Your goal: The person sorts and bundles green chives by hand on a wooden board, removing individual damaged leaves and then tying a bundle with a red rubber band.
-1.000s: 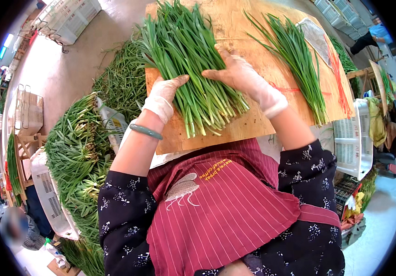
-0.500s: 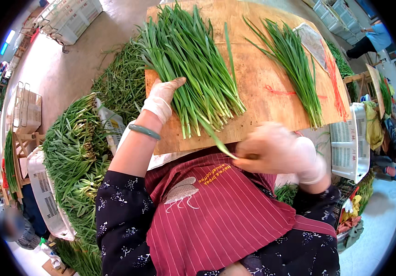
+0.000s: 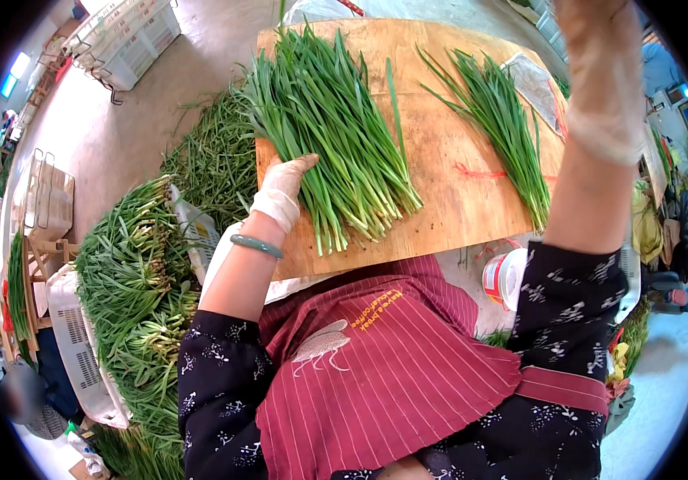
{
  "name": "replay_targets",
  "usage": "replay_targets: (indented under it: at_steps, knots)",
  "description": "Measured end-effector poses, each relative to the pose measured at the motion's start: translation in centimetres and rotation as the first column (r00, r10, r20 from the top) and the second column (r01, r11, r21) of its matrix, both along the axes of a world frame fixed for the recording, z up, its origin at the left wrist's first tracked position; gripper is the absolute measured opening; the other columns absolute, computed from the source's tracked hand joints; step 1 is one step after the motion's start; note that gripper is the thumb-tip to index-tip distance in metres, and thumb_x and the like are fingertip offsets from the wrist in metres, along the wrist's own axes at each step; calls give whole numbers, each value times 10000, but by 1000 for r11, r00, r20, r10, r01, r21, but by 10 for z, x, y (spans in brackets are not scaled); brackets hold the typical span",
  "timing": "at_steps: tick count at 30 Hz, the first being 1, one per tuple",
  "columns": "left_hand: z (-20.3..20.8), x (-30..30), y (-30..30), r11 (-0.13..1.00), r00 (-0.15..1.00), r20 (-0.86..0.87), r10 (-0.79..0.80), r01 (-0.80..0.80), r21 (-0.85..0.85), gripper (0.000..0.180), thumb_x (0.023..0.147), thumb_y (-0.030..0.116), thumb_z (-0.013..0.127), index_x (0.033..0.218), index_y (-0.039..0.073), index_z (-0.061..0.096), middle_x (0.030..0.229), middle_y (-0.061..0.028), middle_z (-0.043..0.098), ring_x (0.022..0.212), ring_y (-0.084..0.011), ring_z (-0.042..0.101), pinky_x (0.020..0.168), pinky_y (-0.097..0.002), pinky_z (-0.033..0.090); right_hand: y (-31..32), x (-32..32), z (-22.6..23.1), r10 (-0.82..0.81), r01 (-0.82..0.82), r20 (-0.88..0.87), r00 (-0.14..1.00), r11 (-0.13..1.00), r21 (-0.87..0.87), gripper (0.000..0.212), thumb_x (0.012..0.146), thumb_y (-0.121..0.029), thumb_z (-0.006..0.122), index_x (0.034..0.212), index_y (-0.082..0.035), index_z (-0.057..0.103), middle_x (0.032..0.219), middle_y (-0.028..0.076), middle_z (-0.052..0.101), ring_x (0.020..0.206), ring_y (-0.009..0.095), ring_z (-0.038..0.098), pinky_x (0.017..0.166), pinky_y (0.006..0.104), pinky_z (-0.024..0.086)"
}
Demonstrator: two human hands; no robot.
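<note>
A broad bundle of garlic chives [image 3: 336, 136] lies on the wooden board, its pale cut ends toward me. My left hand [image 3: 286, 182], gloved at the palm and wearing a green bangle at the wrist, grips the bundle's left edge with the thumb on top; its other fingers are mostly hidden. High at the upper right, my right hand [image 3: 600, 68] is raised and blurred, well away from the board's surface. The picture's edge cuts off its fingers. A smaller bunch of garlic chives [image 3: 508, 128] rests on the board's right side, over a red string [image 3: 480, 173].
The board [image 3: 440, 208] ends just before my striped apron. Left of me, a white crate [image 3: 80, 344] holds heaped chives [image 3: 132, 272]; trimmed leaves [image 3: 216, 148] are piled beyond it. A white bucket [image 3: 506, 278] stands below the board's right corner. A stacked crate [image 3: 132, 48] is at the upper left.
My right hand has swung from the front of my apron up to the upper right. The loose leaf pulled from the bundle is no longer seen there. My left hand stays at the bundle.
</note>
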State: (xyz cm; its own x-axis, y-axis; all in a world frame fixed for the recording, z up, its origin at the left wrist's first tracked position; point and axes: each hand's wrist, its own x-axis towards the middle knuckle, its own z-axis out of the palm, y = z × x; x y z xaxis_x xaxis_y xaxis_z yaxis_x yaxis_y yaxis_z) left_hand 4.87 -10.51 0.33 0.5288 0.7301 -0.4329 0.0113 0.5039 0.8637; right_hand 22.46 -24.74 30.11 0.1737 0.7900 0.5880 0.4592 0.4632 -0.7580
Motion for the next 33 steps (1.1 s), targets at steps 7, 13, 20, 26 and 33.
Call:
replay_targets:
  at_steps: [7,13,20,26,33]
  knots:
    - [18,-9,-5,999,998,61,-13,15,-39,272,776,99,615,1028,13,562,970,-79,588,863,-194,566,781,-334,480,-24,-46,-190,-325,416,284,902,830,-371,101,776,-113,653,780,-15,628,636,16,563,596,93,494,546,240,419]
    - [35,-14,-1,948,960,272,69,21,-317,365,803,165,625,1137,98,495,1112,-66,543,984,-237,551,844,-410,468,-36,-15,-207,-424,450,189,886,685,-573,396,775,-430,611,921,-65,659,752,123,635,702,223,606,723,344,461]
    - [26,-6,7,961,969,247,-31,97,-259,390,773,231,673,1107,95,527,1059,-57,581,960,-219,567,829,-401,481,39,-18,-205,-259,-145,-273,926,425,-894,733,676,-601,602,1111,-13,558,1024,116,610,936,208,568,793,373,444]
    - [43,-13,-3,912,975,213,-61,141,-384,373,771,229,670,1079,60,544,944,-102,622,800,-228,620,722,-381,533,60,-58,-222,-176,-483,-615,769,469,-739,550,620,-283,792,1053,-20,580,950,114,623,821,189,595,710,313,487]
    - [66,-20,-14,914,932,328,-157,262,-308,423,762,184,677,1130,59,509,998,-88,597,852,-223,604,740,-380,526,44,-64,-213,-62,-593,-748,661,568,-570,582,661,-223,767,1129,-7,498,982,123,599,848,191,595,735,314,503]
